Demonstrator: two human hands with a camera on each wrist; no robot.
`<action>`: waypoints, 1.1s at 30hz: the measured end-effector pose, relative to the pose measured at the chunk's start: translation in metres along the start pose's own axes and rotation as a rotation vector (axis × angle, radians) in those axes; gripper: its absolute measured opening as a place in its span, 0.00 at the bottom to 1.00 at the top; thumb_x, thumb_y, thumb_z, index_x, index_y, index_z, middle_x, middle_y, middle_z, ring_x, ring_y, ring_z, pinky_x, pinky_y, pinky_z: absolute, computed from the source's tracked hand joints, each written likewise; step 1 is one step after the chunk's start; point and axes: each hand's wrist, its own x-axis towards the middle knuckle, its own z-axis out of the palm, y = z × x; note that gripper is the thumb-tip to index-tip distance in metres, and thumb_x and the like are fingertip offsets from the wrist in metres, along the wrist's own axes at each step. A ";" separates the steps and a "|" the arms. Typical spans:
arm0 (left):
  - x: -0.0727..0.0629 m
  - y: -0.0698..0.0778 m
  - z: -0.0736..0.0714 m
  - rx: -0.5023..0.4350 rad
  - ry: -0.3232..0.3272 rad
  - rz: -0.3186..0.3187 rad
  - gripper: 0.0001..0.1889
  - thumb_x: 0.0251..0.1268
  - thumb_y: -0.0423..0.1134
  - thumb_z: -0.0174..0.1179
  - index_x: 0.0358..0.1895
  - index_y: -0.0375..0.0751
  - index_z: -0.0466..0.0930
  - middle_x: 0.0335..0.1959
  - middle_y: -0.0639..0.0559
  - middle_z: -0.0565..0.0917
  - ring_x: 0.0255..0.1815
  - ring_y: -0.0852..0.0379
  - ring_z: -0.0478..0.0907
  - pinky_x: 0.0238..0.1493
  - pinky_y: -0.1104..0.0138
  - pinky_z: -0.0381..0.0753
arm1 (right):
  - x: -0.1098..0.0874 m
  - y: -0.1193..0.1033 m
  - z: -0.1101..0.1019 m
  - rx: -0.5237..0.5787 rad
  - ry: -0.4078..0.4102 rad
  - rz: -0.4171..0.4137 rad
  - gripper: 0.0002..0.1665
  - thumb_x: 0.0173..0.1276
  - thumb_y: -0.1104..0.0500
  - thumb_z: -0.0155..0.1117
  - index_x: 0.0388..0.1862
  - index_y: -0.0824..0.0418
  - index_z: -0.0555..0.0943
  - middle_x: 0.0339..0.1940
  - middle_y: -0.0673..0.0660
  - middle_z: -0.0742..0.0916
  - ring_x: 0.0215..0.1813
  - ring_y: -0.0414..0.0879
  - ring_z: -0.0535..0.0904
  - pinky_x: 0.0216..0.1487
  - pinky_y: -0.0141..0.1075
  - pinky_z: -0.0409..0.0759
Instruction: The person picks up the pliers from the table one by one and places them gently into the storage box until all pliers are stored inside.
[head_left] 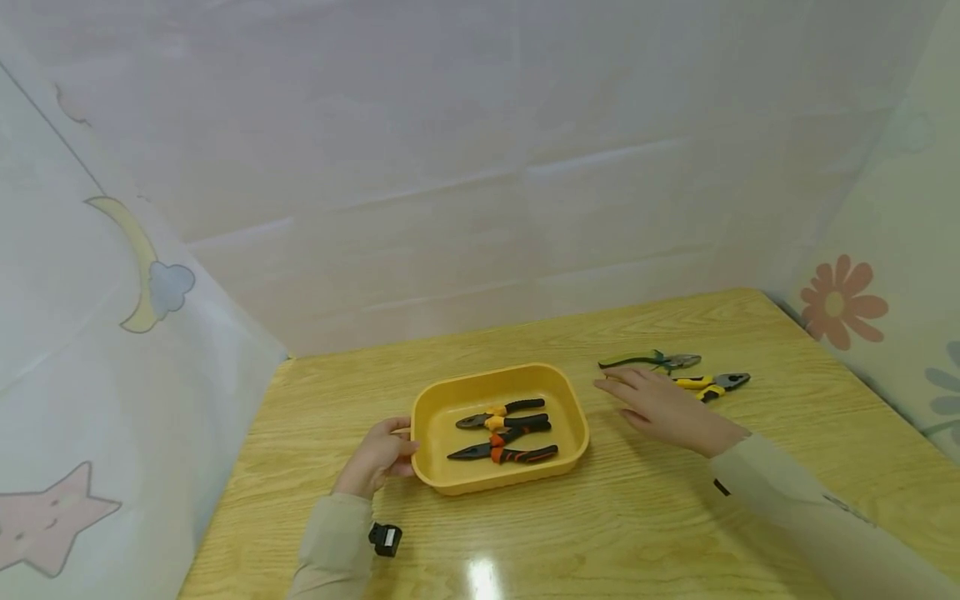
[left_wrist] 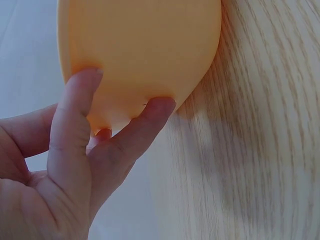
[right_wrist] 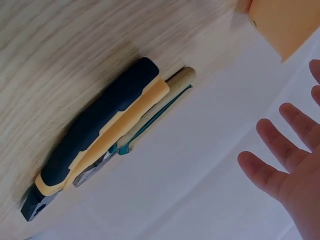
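Tray [head_left: 502, 482], L edge [head_left: 415, 408] held, gap on R

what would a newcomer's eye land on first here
Probably the yellow tray on the table, held at its left end by the left grip, with two pairs of pliers inside. Next, perhaps, two more pairs to its right, then the red flower at far right.

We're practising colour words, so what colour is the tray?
The tray is yellow; the head view shows it best.
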 end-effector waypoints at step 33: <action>-0.003 -0.001 0.001 -0.003 -0.005 0.014 0.25 0.68 0.21 0.50 0.68 0.21 0.59 0.57 0.24 0.72 0.31 0.50 0.83 0.21 0.70 0.81 | -0.027 0.004 -0.002 -0.050 -0.054 0.194 0.30 0.63 0.60 0.70 0.63 0.67 0.75 0.58 0.67 0.78 0.58 0.65 0.73 0.55 0.62 0.71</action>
